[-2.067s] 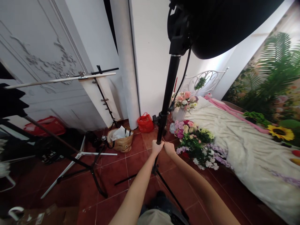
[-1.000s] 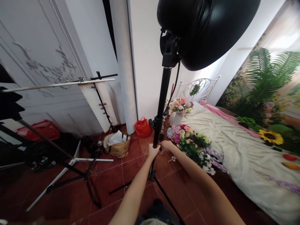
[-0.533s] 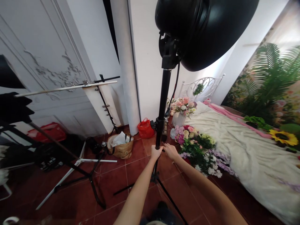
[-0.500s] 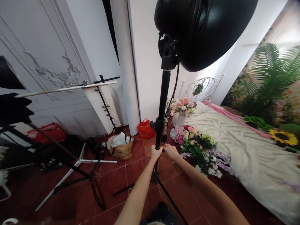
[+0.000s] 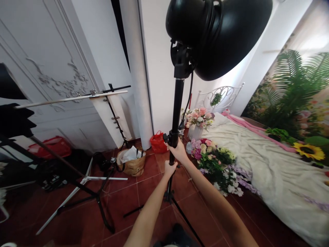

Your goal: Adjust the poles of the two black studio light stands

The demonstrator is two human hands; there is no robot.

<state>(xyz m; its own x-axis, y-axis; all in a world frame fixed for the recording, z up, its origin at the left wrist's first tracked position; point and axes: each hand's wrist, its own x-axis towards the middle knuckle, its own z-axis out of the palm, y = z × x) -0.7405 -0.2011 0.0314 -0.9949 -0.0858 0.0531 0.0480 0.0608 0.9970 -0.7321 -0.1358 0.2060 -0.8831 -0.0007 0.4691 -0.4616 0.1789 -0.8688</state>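
Note:
In front of me stands a black light stand (image 5: 178, 106) on spread legs, its pole nearly upright. It carries a big black studio light (image 5: 218, 37), whose cable hangs beside the pole. My left hand (image 5: 170, 168) is wrapped round the lower pole, close to a small knob. Higher up, just under the black clamp collar (image 5: 173, 138), my right hand (image 5: 178, 151) is closed round the pole. Its fingers reach across toward the collar's knob on the left side, and part of them is hidden behind the pole.
Artificial flowers (image 5: 213, 154) lie by a bed with a cream cover (image 5: 246, 144) on the right. A straw bag (image 5: 131, 161) and a red bag (image 5: 158, 142) sit on the tiles behind. Other stands with splayed legs (image 5: 99, 199) crowd the left.
My right hand has moved up from the lower knob to just beneath the collar and now grips the pole there. The left hand stays put. The lamp appears slightly further left.

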